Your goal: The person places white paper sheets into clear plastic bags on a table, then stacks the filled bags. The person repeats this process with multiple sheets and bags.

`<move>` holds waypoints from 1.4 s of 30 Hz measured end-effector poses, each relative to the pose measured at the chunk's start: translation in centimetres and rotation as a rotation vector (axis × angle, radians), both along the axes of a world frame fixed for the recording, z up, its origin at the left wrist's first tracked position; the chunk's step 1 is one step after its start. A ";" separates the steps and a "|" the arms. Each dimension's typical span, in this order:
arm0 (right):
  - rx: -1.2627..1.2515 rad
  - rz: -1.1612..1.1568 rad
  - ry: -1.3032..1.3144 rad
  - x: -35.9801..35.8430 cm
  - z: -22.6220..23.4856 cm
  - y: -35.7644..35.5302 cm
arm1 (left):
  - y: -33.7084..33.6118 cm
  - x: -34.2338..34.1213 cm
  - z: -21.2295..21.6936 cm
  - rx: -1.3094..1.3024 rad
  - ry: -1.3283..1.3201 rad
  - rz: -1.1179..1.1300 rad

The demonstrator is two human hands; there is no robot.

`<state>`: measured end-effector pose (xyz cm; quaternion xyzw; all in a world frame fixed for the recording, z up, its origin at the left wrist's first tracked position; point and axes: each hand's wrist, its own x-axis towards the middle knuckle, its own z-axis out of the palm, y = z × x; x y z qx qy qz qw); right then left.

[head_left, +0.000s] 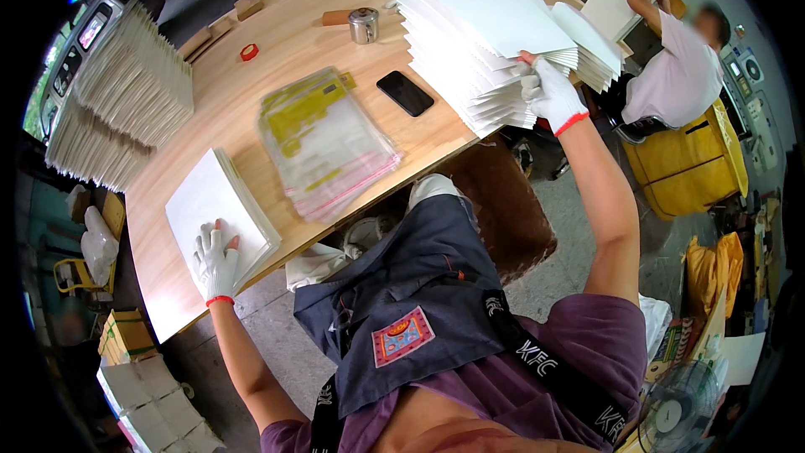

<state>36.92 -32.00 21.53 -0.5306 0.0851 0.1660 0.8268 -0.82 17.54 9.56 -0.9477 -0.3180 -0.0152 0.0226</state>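
My left hand, in a white glove with bare fingertips and a red cuff, lies flat with fingers spread on a low pile of white sheets at the table's near left. At the right, my right hand, gloved the same way, is closed on the near corner of a sheet in a tall, fanned stack of white sheets. Its thumb is on top; the other fingers are partly hidden. Between the hands lies a pile of clear plastic bags with yellow-green print and pink edge strips.
On the wooden table are a black phone, a metal cup and a red tape roll. Tall stacks of sheets stand at the left edge. A person sits at the right beside a yellow bin.
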 end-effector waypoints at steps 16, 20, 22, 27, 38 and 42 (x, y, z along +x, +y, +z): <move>0.142 -0.064 -0.383 -6.4 -2.0 -3.2 | -11.5 12.4 -2.6 -0.280 -0.146 -0.493; -0.052 0.245 -0.354 -10.8 -2.4 -3.2 | -11.8 16.1 -5.5 -0.066 0.210 -0.423; -0.143 0.312 -0.253 -12.4 -4.5 -3.3 | -12.6 17.0 -5.0 -0.009 0.229 -0.359; 0.040 0.510 0.073 -15.8 -11.5 -0.9 | -8.2 17.8 -9.0 -0.185 -0.012 -0.330; 0.308 0.244 0.329 -19.4 -18.1 0.2 | -10.7 15.6 -5.5 -0.380 -0.438 -0.359; 0.419 0.203 0.380 -18.4 -19.0 0.3 | -9.7 16.3 -4.9 -0.986 -0.550 -0.365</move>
